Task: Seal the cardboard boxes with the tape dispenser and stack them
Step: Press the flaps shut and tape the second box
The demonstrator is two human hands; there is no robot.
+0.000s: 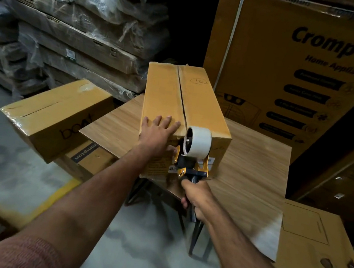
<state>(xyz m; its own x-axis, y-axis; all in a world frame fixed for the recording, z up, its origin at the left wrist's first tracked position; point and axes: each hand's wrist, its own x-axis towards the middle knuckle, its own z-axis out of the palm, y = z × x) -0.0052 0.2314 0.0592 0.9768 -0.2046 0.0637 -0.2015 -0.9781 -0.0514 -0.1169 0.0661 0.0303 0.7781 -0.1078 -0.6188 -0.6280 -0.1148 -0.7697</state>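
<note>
A long cardboard box (201, 101) stands on a small wooden table (251, 167), its two top flaps closed with an untaped seam down the middle. My left hand (159, 134) lies flat with spread fingers on the near end of the left flap. My right hand (198, 199) grips the handle of a yellow and dark tape dispenser (190, 160). Its white tape roll (197, 144) sits against the box's near end, at the seam.
A taped cardboard box (53, 114) lies tilted on another carton left of the table. A tall printed carton (294, 66) stands behind right. Another box (314, 250) sits at the right. Wrapped flat cardboard bundles (76, 35) are stacked behind left. Grey floor lies below.
</note>
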